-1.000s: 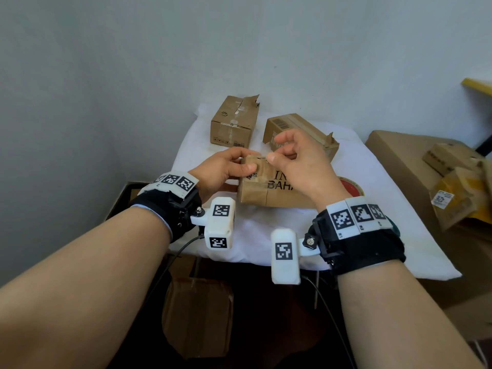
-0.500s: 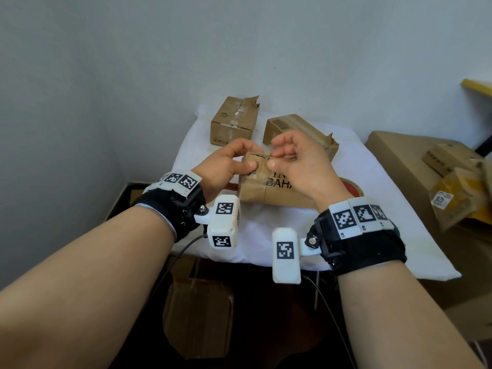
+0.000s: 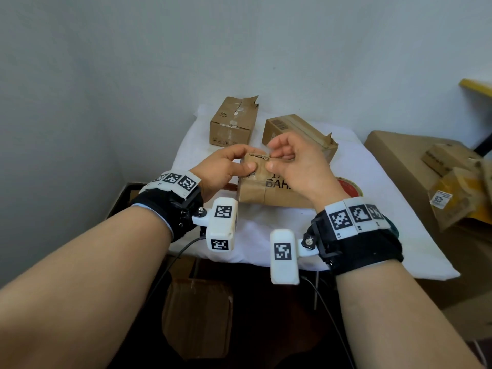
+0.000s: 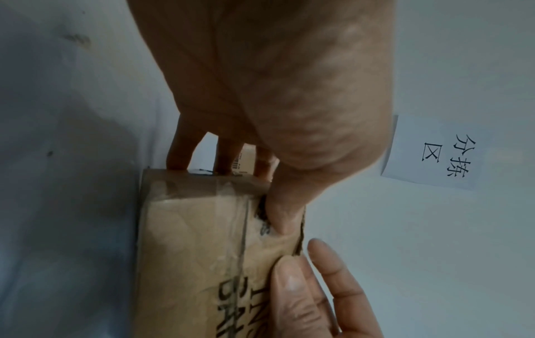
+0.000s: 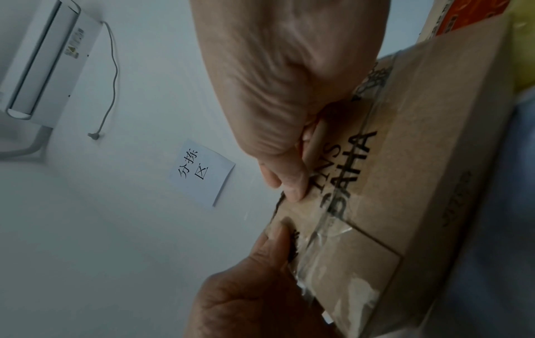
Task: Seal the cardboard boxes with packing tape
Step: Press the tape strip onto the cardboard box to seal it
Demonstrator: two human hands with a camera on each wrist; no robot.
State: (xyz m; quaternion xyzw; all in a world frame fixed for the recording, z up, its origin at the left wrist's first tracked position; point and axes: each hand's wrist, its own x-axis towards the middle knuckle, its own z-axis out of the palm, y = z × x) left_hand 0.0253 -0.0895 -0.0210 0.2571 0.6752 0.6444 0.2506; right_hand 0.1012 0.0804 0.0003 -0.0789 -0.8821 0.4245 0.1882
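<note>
Head view first: I see a brown cardboard box (image 3: pixel 266 193) lying on the white surface (image 3: pixel 372 235), right in front of me. It has black letters on its side and shiny clear tape stuck over it. Its top edge is torn and ragged.

My left hand (image 3: pixel 226 169) grips the left end of the box, with the thumb on the near side and the fingers behind. My right hand (image 3: pixel 295 166) pinches the torn top edge between thumb and finger; the other fingers are curled.

Two more boxes sit behind, one small box (image 3: pixel 231 126) at the back left and another box (image 3: pixel 295 129) at the back right, partly hidden by my right hand. A roll of tape (image 3: pixel 348 186) with a red middle peeks out just beside my right wrist.

A second ago my hands were lower and closer together on the box. Now the fingers are up at the torn edge, and the hands are a bit more apart.
</note>
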